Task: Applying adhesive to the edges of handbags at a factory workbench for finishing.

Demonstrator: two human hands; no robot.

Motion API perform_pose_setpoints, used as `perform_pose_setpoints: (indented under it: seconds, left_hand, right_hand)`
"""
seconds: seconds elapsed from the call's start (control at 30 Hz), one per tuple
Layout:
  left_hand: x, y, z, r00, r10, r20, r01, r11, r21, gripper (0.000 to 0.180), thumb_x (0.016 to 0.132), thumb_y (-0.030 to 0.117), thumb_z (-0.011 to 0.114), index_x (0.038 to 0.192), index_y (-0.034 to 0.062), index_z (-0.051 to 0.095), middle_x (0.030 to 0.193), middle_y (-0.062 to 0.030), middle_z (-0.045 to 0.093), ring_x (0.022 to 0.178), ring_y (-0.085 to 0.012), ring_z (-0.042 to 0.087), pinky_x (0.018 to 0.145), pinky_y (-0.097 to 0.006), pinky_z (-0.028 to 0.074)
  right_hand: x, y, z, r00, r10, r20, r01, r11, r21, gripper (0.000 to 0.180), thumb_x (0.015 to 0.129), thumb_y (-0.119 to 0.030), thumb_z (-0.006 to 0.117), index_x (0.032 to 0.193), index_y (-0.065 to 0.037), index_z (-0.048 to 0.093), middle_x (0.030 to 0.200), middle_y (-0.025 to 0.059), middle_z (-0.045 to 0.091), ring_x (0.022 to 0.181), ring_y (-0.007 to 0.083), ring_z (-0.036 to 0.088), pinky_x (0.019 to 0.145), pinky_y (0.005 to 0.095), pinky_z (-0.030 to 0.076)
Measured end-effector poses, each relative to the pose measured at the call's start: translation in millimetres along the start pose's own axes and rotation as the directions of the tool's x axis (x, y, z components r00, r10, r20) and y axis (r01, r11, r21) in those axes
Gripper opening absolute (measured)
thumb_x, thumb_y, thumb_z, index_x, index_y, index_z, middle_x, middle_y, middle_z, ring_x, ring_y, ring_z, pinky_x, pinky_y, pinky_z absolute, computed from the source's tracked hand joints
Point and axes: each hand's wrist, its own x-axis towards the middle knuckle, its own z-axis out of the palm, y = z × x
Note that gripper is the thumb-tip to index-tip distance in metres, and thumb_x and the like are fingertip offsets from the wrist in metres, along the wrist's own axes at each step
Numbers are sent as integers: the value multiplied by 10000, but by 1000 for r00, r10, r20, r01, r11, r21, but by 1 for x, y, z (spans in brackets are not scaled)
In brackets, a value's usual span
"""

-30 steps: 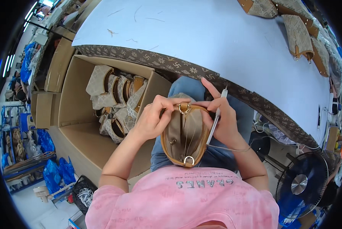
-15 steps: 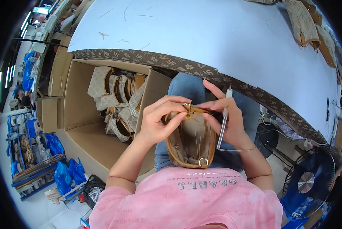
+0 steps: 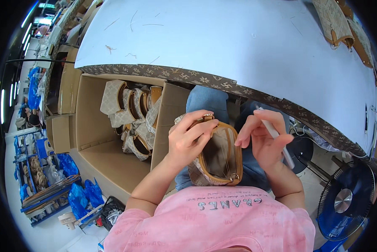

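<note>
An open handbag in patterned beige with tan trim rests on my lap, its mouth facing up. A zipper runs along its rim, and several long pale threads hang across the lining. My left hand is closed on the far-left rim, fingers pinching the tan edge beside a small metal fitting. To the right of the bag, my right hand holds a slim, whitish pen-shaped tool slanting between its fingers. Its fingertips are close to the bag's right rim; whether they touch it I cannot tell.
At the left stands an open cardboard box with several similar handbags inside. A white-topped table curves across the front, bearing loose threads and more bag pieces. A black fan stands at the right, blue plastic bags at the left.
My right hand has drawn away from the bag's far rim to the right and turned, the tool tilting with it. My left hand still grips the rim; the bag has shifted slightly right.
</note>
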Motion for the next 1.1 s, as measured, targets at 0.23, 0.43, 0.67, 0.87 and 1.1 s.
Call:
perform_pose_setpoints:
  seconds: [0.23, 0.43, 0.67, 0.87, 1.1]
  left_hand:
    - [-11, -19, 6, 974, 166, -154, -170, 985, -12, 177, 774, -40, 767, 938, 7, 720, 1109, -191, 719, 817, -252, 724, 700, -307, 582]
    - [-16, -24, -1, 989, 89, -117, -106, 983, -150, 103, 795, -38, 745, 883, -10, 698, 1146, -234, 708, 875, -275, 730, 732, -321, 583]
    - [-16, -26, -5, 994, 91, -54, -101, 966, -239, 94, 802, -34, 736, 884, -12, 694, 1171, -259, 694, 939, -310, 732, 783, -336, 579]
    - [-16, -28, -6, 999, 38, -27, -45, 936, -349, 95, 802, -40, 731, 886, -16, 693, 1196, -269, 683, 983, -316, 728, 816, -348, 575]
    - [-16, -29, -6, 1000, -5, -2, 4, 918, -395, 71, 804, -4, 749, 848, -11, 694, 1171, -264, 697, 978, -294, 735, 812, -331, 574]
  right_hand:
    - [13, 5, 8, 946, 284, -153, -217, 912, 349, 543, 1071, -439, 402, 921, 6, 675, 932, 95, 489, 708, 169, 587, 748, 377, 622]
    - [6, 19, 3, 959, 282, -25, -282, 959, -12, 125, 981, -89, 563, 938, 7, 629, 927, 89, 502, 702, 118, 585, 864, 384, 616]
    - [11, 17, 7, 941, 335, -39, -337, 940, -59, 77, 903, 37, 628, 891, -6, 565, 907, 77, 542, 678, 94, 594, 892, 351, 605]
    - [12, 13, 9, 936, 348, -49, -352, 921, -166, 121, 881, 30, 678, 873, -15, 566, 885, 75, 561, 655, 86, 590, 690, 244, 552]
    - [12, 16, 7, 932, 356, -72, -363, 908, -209, 133, 871, 31, 694, 855, -24, 574, 877, 68, 565, 646, 85, 585, 573, 206, 464]
